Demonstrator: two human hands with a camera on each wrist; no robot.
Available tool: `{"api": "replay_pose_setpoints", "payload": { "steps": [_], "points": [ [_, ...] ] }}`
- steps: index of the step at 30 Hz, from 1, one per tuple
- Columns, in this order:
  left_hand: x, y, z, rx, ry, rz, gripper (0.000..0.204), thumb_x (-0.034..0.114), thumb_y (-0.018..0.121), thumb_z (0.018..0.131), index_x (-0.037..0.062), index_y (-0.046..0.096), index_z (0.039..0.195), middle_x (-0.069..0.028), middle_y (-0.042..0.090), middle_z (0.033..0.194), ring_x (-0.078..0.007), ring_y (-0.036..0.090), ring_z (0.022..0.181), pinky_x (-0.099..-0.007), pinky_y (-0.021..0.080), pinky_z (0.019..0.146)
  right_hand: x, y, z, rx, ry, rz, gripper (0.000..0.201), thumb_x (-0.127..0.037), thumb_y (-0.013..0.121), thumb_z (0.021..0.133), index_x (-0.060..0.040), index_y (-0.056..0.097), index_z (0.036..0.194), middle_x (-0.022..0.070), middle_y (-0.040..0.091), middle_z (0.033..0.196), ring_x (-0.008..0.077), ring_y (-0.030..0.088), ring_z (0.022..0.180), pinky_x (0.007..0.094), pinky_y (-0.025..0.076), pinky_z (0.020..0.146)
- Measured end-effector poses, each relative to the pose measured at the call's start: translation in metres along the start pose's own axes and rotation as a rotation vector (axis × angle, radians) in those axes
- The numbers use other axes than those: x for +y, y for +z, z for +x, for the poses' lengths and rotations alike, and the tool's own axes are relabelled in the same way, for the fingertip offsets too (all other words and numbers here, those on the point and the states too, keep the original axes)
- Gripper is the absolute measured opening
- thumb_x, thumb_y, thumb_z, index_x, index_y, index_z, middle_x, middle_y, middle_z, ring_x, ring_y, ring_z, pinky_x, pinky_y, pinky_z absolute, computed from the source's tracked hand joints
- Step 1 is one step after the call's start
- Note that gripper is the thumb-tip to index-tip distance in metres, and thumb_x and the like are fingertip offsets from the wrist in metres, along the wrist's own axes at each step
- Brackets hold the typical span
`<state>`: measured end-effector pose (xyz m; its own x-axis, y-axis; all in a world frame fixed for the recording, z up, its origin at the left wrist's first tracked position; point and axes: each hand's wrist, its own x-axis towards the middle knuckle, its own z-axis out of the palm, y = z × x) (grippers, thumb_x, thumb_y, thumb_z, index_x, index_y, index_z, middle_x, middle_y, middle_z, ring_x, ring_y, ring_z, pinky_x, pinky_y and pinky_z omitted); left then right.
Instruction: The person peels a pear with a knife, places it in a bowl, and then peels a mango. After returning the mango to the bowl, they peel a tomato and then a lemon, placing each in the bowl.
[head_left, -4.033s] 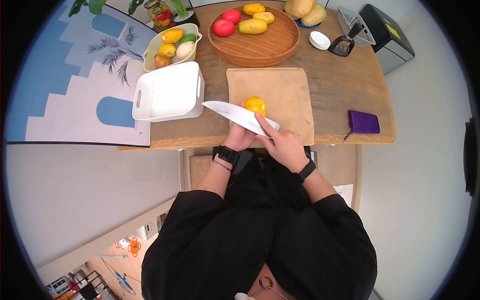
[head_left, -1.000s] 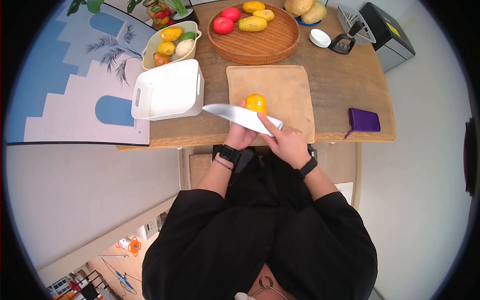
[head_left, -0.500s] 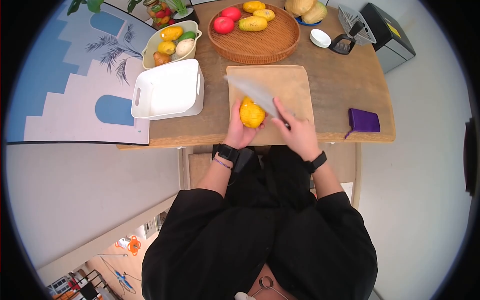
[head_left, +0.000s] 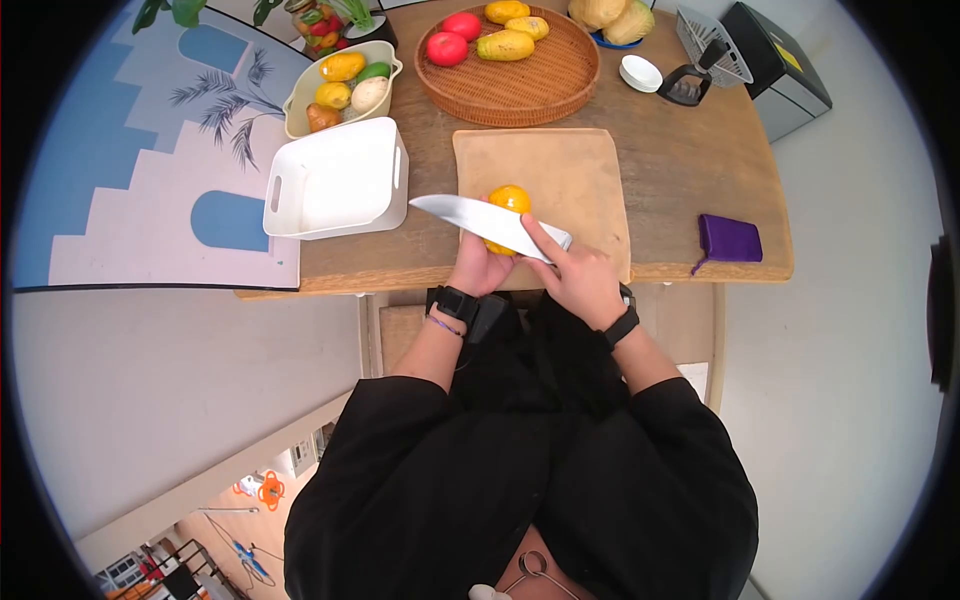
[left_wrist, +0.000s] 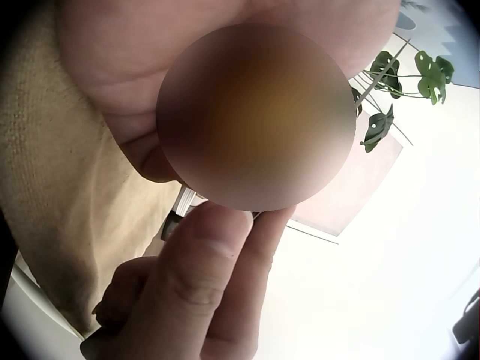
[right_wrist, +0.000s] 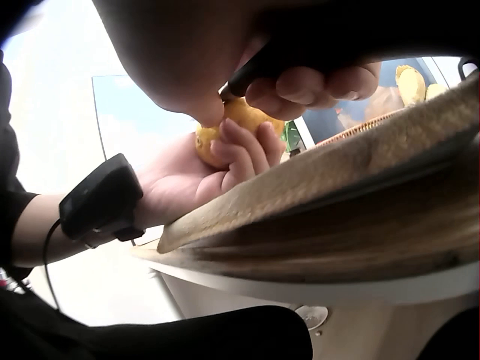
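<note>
My left hand [head_left: 482, 268] cups a glossy yellow fruit [head_left: 511, 198] over the near part of the tan cutting board [head_left: 580, 170]. In my right hand [head_left: 588, 285] is a large kitchen knife [head_left: 470, 218], its index finger laid along the blade. The blade lies across the fruit, tip pointing left, and covers part of it. The right wrist view shows the left fingers curled under the fruit [right_wrist: 251, 114] and right fingers wrapped around the dark knife handle [right_wrist: 259, 71]. A blurred disc hides the centre of the left wrist view.
Left of the board stands a white bin [head_left: 345, 190], with a cream basket [head_left: 292, 115] of produce behind it. A round wicker tray [head_left: 530, 90] holds yellow and red produce. To the right are a purple pouch [head_left: 730, 238], a white bowl [head_left: 640, 73] and a black-handled tool [head_left: 688, 88].
Half a second ago the knife was raised up and right, with the fruit exposed in the left hand. Now the blade is back down and left across the fruit.
</note>
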<state>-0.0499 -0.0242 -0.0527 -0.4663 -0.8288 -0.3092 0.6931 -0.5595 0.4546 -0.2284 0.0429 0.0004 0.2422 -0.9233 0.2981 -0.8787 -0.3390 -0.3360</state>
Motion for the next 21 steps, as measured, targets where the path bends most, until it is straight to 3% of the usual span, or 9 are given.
{"api": "replay_pose_setpoints", "payload": {
  "steps": [1,3,4,7,10,14,16,19,21],
  "points": [
    [0.001,0.000,-0.001,-0.002,0.000,0.000,0.053,0.060,0.047,0.105,0.0147,0.061,0.129,-0.0044,0.070,0.116,-0.0201,0.067,0.106,-0.0386,0.055,0.083,0.001,-0.005,0.004,-0.086,0.056,-0.026,0.061,-0.046,0.067,0.097,-0.0391,0.047,0.154,0.0129,0.063,0.064,0.0321,0.068,0.060,0.0427,0.055,0.055],
    [0.006,0.001,-0.002,-0.031,-0.032,0.012,0.053,0.059,0.044,0.106,0.0160,0.061,0.130,-0.0034,0.070,0.119,-0.0191,0.065,0.106,-0.0380,0.054,0.079,0.010,-0.010,0.013,-0.071,0.096,0.022,0.061,-0.047,0.066,0.097,-0.0387,0.047,0.155,0.0145,0.066,0.067,0.0340,0.069,0.063,0.0440,0.055,0.056],
    [0.008,0.005,-0.002,-0.004,-0.055,0.003,0.055,0.059,0.040,0.108,0.0137,0.060,0.132,-0.0068,0.071,0.116,-0.0209,0.067,0.097,-0.0377,0.054,0.077,0.015,-0.012,0.017,-0.059,0.137,0.073,0.061,-0.048,0.065,0.098,-0.0383,0.046,0.155,0.0162,0.069,0.070,0.0358,0.070,0.065,0.0453,0.056,0.057],
    [0.009,0.002,-0.003,-0.099,-0.069,0.125,0.057,0.059,0.038,0.108,0.0121,0.060,0.131,-0.0105,0.072,0.110,-0.0235,0.068,0.089,-0.0368,0.054,0.076,0.028,-0.023,0.028,-0.088,0.299,0.056,0.062,-0.047,0.064,0.098,-0.0378,0.044,0.156,0.0169,0.073,0.077,0.0380,0.071,0.066,0.0474,0.057,0.058],
    [0.007,-0.002,0.001,-0.071,-0.075,0.102,0.062,0.060,0.035,0.108,0.0096,0.059,0.134,-0.0157,0.071,0.111,-0.0256,0.068,0.084,-0.0360,0.054,0.076,0.030,-0.029,0.028,-0.087,0.380,-0.073,0.061,-0.047,0.064,0.098,-0.0378,0.045,0.156,0.0159,0.074,0.081,0.0363,0.072,0.068,0.0464,0.058,0.060],
    [0.003,-0.012,0.004,-0.194,-0.089,0.034,0.061,0.059,0.035,0.108,0.0091,0.059,0.134,-0.0157,0.071,0.113,-0.0272,0.070,0.089,-0.0388,0.057,0.081,0.015,-0.026,0.006,-0.020,0.286,0.109,0.061,-0.045,0.066,0.098,-0.0383,0.046,0.155,0.0150,0.071,0.073,0.0347,0.072,0.068,0.0444,0.057,0.059],
    [-0.002,0.005,0.001,0.144,-0.007,-0.003,0.062,0.061,0.035,0.108,0.0091,0.060,0.131,-0.0133,0.073,0.110,-0.0256,0.072,0.096,-0.0396,0.057,0.084,-0.001,-0.027,-0.003,-0.123,0.086,0.026,0.062,-0.042,0.068,0.096,-0.0393,0.047,0.155,0.0125,0.066,0.066,0.0318,0.069,0.062,0.0423,0.055,0.056],
    [0.006,-0.014,0.004,-0.204,-0.114,-0.006,0.070,0.069,0.039,0.103,0.0078,0.059,0.130,-0.0150,0.071,0.114,-0.0268,0.070,0.107,-0.0433,0.056,0.096,-0.012,-0.018,-0.011,-0.056,-0.071,0.033,0.062,-0.038,0.069,0.096,-0.0401,0.048,0.154,0.0099,0.060,0.061,0.0294,0.065,0.055,0.0414,0.052,0.052],
    [0.004,-0.016,0.004,-0.197,-0.108,0.001,0.069,0.068,0.040,0.103,0.0079,0.059,0.131,-0.0151,0.071,0.115,-0.0265,0.070,0.107,-0.0433,0.056,0.096,-0.014,-0.010,-0.013,-0.073,-0.056,0.012,0.063,-0.038,0.069,0.096,-0.0397,0.047,0.155,0.0099,0.061,0.063,0.0288,0.064,0.054,0.0412,0.053,0.052]
  ]
}}
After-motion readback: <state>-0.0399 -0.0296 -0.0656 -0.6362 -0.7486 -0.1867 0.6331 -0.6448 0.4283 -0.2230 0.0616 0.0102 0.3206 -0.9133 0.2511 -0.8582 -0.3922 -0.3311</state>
